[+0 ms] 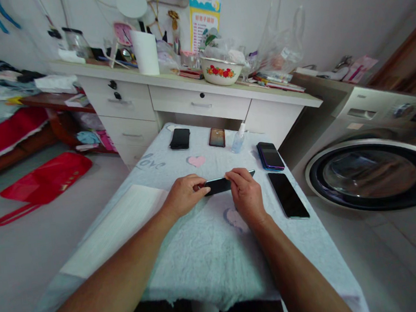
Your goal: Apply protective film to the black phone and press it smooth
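Note:
Between my two hands a dark smartphone (218, 185) is held sideways and tilted just above the cloth-covered table. My left hand (186, 193) pinches its left end, thumb in front and fingers behind. Its upper edge, right of the middle, is in the closed fingers of my right hand (246, 191); whether a cloth or anything else is in those fingers I cannot make out. Nearest on the right lies a large black phone (289, 195). Beyond it is a stack of phones (270, 156) with a purple-blue edge.
Farther back lie a black phone (180, 139), a brown-gold phone (217, 137) and a clear spray bottle (238, 138). A white sheet (115, 228) covers the table's left side. Behind stands a cluttered white desk (202, 100), with a washing machine (372, 150) to the right and a red bag (44, 180) on the floor.

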`<state>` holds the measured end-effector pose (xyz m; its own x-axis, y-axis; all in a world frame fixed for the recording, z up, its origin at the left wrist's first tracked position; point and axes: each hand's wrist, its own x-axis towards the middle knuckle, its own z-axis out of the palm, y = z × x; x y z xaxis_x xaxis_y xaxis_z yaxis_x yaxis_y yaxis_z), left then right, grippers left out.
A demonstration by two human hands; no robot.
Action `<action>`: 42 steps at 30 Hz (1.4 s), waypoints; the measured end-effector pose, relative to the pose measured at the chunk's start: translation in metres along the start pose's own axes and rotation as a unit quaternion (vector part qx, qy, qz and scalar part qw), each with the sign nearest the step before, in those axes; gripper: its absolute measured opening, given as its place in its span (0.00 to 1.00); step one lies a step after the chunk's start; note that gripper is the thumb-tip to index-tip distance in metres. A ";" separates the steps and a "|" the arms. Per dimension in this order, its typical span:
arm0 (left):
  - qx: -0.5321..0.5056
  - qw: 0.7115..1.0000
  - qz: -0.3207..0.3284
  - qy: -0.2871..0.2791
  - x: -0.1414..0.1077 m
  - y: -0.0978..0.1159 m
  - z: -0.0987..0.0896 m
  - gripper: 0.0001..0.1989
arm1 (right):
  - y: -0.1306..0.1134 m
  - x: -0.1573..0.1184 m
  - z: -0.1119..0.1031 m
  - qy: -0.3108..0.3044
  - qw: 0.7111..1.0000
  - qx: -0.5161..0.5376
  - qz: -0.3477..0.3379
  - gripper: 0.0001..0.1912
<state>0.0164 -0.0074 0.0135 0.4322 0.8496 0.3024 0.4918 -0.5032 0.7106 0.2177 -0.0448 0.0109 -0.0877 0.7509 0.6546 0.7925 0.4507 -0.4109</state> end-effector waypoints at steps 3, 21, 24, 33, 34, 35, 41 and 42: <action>-0.005 1.000 -0.002 0.000 0.000 -0.001 0.000 0.07 | 0.005 0.001 -0.002 0.016 1.000 -0.019 0.012 0.15; -0.004 1.000 0.000 0.000 0.000 0.000 0.000 0.06 | -0.006 0.000 0.004 -0.005 1.000 0.013 -0.018 0.17; -0.004 1.000 -0.001 -0.003 0.001 0.001 0.000 0.06 | -0.009 0.001 0.006 -0.008 1.000 0.018 -0.021 0.16; 0.001 1.000 0.003 -0.001 0.001 -0.002 0.001 0.06 | -0.006 0.000 0.005 -0.014 0.999 0.027 -0.017 0.17; 0.000 1.000 0.002 0.000 0.001 -0.002 0.001 0.06 | -0.006 0.000 0.005 -0.011 0.999 0.026 -0.019 0.17; 0.000 1.000 0.001 0.001 0.001 -0.002 0.001 0.06 | -0.005 0.000 0.005 -0.009 0.999 0.026 -0.020 0.17; 0.002 1.000 -0.003 0.002 0.001 -0.002 0.001 0.07 | 0.000 0.001 0.000 -0.002 1.000 0.014 -0.008 0.16; 0.001 1.000 -0.004 0.001 0.001 -0.002 0.001 0.07 | 0.000 0.001 -0.001 -0.002 1.000 0.011 -0.003 0.16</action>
<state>0.0166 -0.0061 0.0120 0.4271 0.8538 0.2977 0.4970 -0.4967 0.7115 0.2182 -0.0442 0.0122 -0.0946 0.7505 0.6540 0.7784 0.4653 -0.4214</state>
